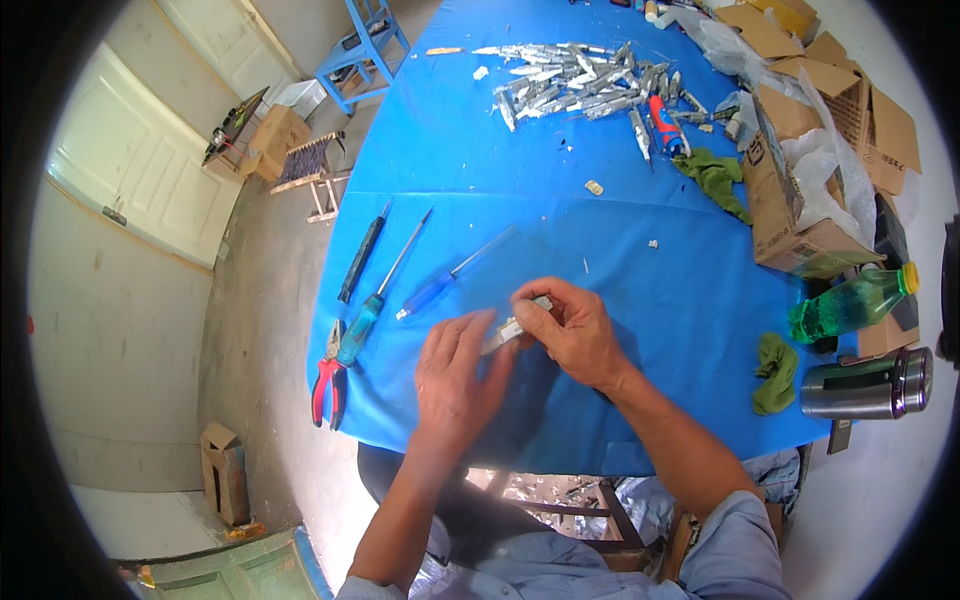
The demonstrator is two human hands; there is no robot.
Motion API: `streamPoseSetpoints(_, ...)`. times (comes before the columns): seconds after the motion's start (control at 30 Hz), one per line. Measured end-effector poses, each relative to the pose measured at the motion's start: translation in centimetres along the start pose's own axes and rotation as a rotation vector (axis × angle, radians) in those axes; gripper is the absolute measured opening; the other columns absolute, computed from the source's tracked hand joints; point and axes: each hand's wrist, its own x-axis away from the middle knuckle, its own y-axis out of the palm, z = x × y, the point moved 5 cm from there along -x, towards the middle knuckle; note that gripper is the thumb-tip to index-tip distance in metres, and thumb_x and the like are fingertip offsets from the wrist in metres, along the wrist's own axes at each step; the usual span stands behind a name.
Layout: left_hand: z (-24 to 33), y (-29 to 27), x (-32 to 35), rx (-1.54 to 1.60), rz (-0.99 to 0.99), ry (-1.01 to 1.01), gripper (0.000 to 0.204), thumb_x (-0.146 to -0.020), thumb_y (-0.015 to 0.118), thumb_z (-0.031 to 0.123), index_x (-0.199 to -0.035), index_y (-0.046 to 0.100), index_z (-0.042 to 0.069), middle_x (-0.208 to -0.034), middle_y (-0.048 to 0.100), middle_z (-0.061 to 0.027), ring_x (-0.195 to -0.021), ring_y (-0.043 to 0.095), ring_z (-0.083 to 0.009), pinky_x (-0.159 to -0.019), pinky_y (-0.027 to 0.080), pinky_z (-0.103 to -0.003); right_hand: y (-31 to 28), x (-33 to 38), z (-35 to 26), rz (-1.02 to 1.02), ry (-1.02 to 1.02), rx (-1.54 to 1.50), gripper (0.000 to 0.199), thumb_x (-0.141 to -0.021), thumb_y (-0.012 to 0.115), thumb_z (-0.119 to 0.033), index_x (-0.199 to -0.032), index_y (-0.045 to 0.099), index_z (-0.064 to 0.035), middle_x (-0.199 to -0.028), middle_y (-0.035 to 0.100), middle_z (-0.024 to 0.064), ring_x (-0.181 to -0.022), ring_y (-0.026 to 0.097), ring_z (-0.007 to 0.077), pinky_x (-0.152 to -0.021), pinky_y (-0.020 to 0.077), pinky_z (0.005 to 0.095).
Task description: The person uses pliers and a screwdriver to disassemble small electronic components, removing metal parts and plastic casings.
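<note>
Both of my hands meet over the near middle of a blue-covered table [600, 250]. My left hand [455, 370] and my right hand [575, 330] together hold one small silvery metal part [512, 325], with the right fingers pinching its upper end and the left fingers under its lower end. Just to the left lie a blue-handled screwdriver [440, 285], a teal-handled screwdriver [375, 310], a dark slim tool [362, 255] and red-handled pliers [325, 385].
A heap of several silvery metal parts [585, 85] lies at the far side with a red-and-blue tool [665, 125]. Open cardboard boxes [810, 170], green rags [715, 180], a green bottle [850, 305] and a steel flask [870, 385] crowd the right. A blue stool [360, 50] stands on the floor.
</note>
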Motion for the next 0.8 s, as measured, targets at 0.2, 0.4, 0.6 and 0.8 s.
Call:
streamPoseSetpoints(0.2,-1.7,1.9,1.2,0.055,-0.075,-0.062,0.026,-0.09,0.076,0.006,-0.114,0.069,0.0,-0.088,0.069,-0.0152,-0.071,0.066,-0.0295,-0.063,0.051,-0.04,-0.2,-0.4,0.1,-0.008,0.03,-0.006,0.024,-0.105,0.059,-0.022,-0.107,0.069,0.0,-0.083,0.066,0.0024,-0.074,0.063,0.0081,-0.064,0.05,0.0248)
streamPoseSetpoints(0.4,-2.0,2.3,1.5,0.104,0.018,-0.211,0.032,-0.086,0.079,0.005,-0.116,0.07,0.003,-0.096,0.072,-0.0162,-0.082,0.071,-0.0336,-0.072,0.057,-0.041,-0.3,-0.6,0.9,0.024,0.015,-0.013,0.031,-0.107,0.059,-0.03,-0.096,0.067,-0.0023,-0.07,0.061,-0.0001,-0.063,0.057,0.0052,-0.055,0.0455,0.0241)
streamPoseSetpoints(0.6,-2.0,2.0,1.7,0.023,-0.011,-0.109,0.035,-0.083,0.082,0.007,-0.116,0.07,0.004,-0.099,0.072,-0.0142,-0.085,0.071,-0.0322,-0.073,0.057,-0.041,-0.4,-0.7,0.6,0.007,0.089,0.042,0.043,-0.104,0.064,-0.038,-0.079,0.062,-0.0032,-0.062,0.057,0.0002,-0.058,0.055,0.0064,-0.053,0.0438,0.0273)
streamPoseSetpoints(0.8,-0.8,2.4,1.2,0.019,-0.07,0.025,0.027,-0.088,0.076,0.004,-0.114,0.069,0.001,-0.096,0.072,-0.0161,-0.085,0.07,-0.0345,-0.073,0.055,-0.042,-0.5,-0.7,0.5,0.005,0.078,0.062,0.05,-0.104,0.062,-0.039,-0.071,0.059,-0.0026,-0.06,0.054,0.0007,-0.057,0.052,0.0065,-0.051,0.0412,0.0297)
